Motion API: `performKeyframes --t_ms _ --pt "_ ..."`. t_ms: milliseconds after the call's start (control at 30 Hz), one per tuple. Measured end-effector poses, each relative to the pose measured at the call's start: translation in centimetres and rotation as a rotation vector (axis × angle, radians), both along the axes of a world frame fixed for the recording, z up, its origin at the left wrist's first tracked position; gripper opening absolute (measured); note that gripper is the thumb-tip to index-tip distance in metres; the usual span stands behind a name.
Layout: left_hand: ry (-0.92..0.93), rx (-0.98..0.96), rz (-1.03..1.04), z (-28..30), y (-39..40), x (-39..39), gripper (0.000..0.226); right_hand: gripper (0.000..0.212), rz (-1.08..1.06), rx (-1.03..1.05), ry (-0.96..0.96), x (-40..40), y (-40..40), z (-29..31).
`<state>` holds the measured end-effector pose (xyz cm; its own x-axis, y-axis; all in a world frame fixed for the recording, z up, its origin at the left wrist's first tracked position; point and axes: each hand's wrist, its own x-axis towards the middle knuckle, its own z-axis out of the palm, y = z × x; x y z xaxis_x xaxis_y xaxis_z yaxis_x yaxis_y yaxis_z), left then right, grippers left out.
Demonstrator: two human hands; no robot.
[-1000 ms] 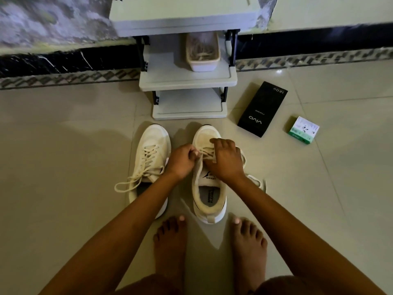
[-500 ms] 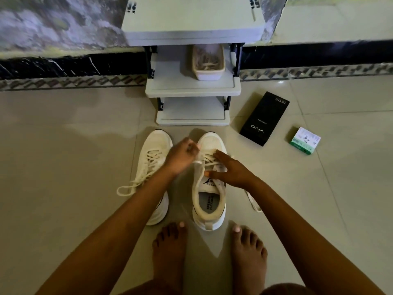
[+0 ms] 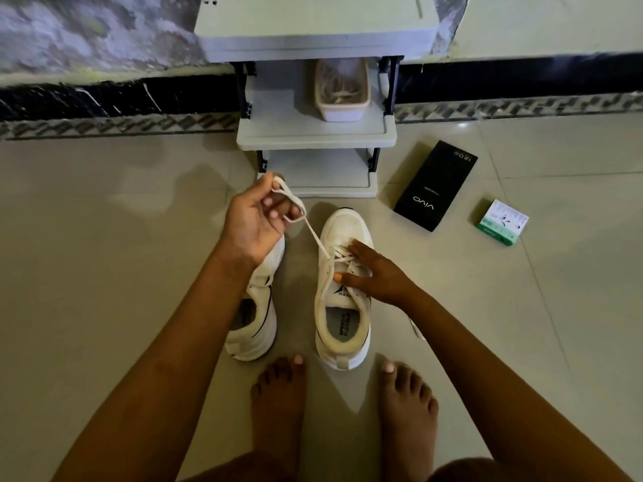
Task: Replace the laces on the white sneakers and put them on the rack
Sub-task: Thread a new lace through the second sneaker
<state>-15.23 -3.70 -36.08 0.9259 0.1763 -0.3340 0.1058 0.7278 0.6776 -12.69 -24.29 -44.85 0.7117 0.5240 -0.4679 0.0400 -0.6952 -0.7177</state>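
now left hand (image 3: 255, 222) up, gripping lace (image 3: 315, 236); right hand (image 3: 379, 276) flat, fingers straight, on right sneaker (image 3: 342, 290)

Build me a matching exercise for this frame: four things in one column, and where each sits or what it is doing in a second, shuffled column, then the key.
Things:
1. left hand
2. right hand
3. black box
4. beige tub

Places or states:
A. lying on the floor right of the rack
B. pinching a lace pulled up from the right sneaker
C. standing on the rack's middle shelf
D. resting with straight fingers on the right sneaker's lacing

Pairs: 1-B, 2-D, 3-A, 4-C
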Motion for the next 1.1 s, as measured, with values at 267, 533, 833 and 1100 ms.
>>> performKeyframes --t_ms 267,533,833,1100 --pt "0.314 1.468 -0.586 -5.8 -2.5 -1.3 0.023 0.085 0.003 -0.018 -0.004 -0.1 -0.1 0.2" --pt "0.188 0.649 -0.326 -3.0 -1.1 -1.3 0.022 0.083 0.031 -0.042 -0.025 -0.2 -0.4 0.3" --pt "0.57 0.987 -0.357 -2.0 0.8 -2.1 0.025 0.084 0.019 -0.01 -0.009 -0.4 -0.2 0.5" --pt "0.227 1.416 -0.632 -3.1 -1.6 -2.4 0.034 0.085 -0.09 -0.113 -0.201 -1.6 -0.2 1.6"
